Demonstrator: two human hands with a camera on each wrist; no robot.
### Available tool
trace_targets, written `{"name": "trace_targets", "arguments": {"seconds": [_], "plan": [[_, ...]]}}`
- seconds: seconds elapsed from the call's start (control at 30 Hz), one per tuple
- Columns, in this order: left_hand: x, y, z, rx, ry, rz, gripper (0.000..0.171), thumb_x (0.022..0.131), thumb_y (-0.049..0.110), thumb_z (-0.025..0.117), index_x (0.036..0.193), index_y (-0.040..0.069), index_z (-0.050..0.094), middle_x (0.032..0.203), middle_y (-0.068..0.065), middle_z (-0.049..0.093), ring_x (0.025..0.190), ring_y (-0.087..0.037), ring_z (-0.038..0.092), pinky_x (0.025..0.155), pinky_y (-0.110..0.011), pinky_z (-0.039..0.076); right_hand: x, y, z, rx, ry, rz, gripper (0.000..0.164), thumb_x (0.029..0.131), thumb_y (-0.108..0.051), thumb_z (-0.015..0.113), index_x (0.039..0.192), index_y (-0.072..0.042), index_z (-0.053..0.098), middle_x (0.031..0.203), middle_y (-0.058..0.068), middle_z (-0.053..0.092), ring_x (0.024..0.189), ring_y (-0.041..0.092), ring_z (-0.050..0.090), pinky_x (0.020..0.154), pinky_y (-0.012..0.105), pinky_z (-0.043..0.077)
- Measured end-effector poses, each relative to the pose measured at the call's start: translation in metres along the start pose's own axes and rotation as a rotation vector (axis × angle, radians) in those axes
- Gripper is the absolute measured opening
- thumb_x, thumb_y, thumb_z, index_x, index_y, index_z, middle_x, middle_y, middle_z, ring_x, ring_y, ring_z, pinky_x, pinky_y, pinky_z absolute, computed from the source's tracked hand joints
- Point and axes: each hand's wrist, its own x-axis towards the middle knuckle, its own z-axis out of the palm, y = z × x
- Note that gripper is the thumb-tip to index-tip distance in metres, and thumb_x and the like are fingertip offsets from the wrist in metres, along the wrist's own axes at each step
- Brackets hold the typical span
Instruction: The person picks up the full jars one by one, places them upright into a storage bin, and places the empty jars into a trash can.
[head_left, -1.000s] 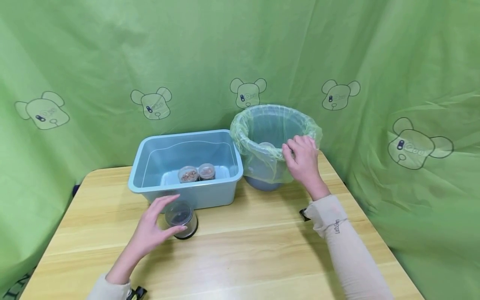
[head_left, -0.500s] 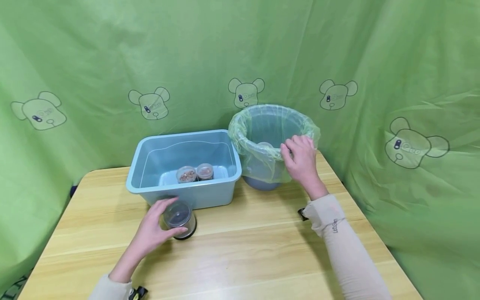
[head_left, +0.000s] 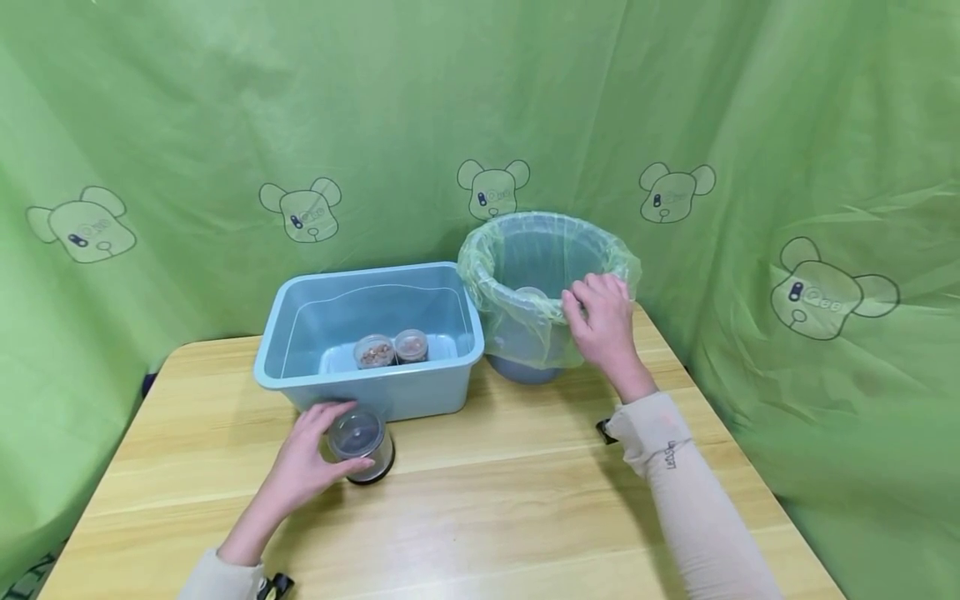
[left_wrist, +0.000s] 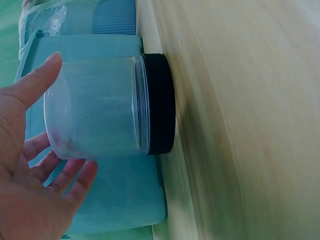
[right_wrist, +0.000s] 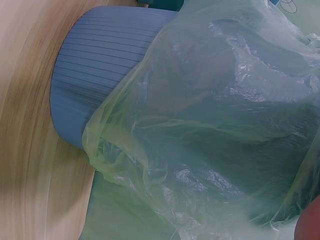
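Note:
A clear plastic jar (head_left: pixel 364 442) stands upside down on the table, its black lid (left_wrist: pixel 161 104) at the bottom. My left hand (head_left: pixel 303 462) curves around it, thumb on the near side and fingers on the far side, close in on its wall. In the left wrist view specks dot the jar's wall. At the right, my right hand (head_left: pixel 604 323) grips the rim of a blue trash bin (right_wrist: pixel 100 60) through the green plastic bag (right_wrist: pixel 195 115) that lines it. Only a fingertip (right_wrist: pixel 309 224) shows of that hand in the right wrist view.
A light-blue plastic tub (head_left: pixel 390 392) sits behind the jar, beside the bin. Inside it lie two small round containers, one with brown bits (head_left: pixel 375 353) and one darker (head_left: pixel 412 346). A green curtain (head_left: pixel 375 100) hangs behind the wooden table (head_left: pixel 480 517).
My left thumb and fingers have drawn closer together around the jar, which stays in place. My right hand keeps its hold on the bin's rim.

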Motion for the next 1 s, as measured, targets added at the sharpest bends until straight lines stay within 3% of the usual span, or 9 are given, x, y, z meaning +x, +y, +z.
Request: {"name": "trace_targets", "arguments": {"seconds": [0.23, 0.63, 1.0], "plan": [[-0.0022, -0.0003, 0.0021, 0.028, 0.000, 0.017, 0.092, 0.065, 0.038, 0.098, 0.143, 0.009, 0.059, 0.135, -0.015, 0.059, 0.124, -0.036, 0.054, 0.103, -0.064, 0.049, -0.0007, -0.0015, 0.0008, 0.003, 0.000, -0.009, 0.041, 0.102, -0.031, 0.042, 0.071, -0.006, 0.052, 0.075, 0.013, 0.048, 0.084, 0.039, 0.047, 0.101, 0.060, 0.037], [-0.0005, 0.0051, 0.0002, 0.033, -0.027, -0.023, 0.091, 0.061, 0.038, 0.100, 0.139, 0.011, 0.061, 0.129, -0.012, 0.058, 0.118, -0.030, 0.055, 0.101, -0.057, 0.049, 0.0006, -0.0023, 0.0009, 0.013, 0.003, -0.014, 0.041, 0.102, -0.031, 0.042, 0.071, -0.006, 0.052, 0.075, 0.012, 0.047, 0.084, 0.039, 0.046, 0.101, 0.060, 0.036], [0.0018, 0.0062, -0.0013, 0.058, -0.045, 0.009, 0.088, 0.063, 0.040, 0.099, 0.138, 0.011, 0.063, 0.126, -0.008, 0.064, 0.116, -0.029, 0.058, 0.099, -0.057, 0.051, -0.0005, 0.0010, 0.0009, 0.006, 0.004, -0.008, 0.041, 0.102, -0.031, 0.042, 0.071, -0.007, 0.052, 0.076, 0.013, 0.048, 0.084, 0.038, 0.045, 0.102, 0.060, 0.036]]}}
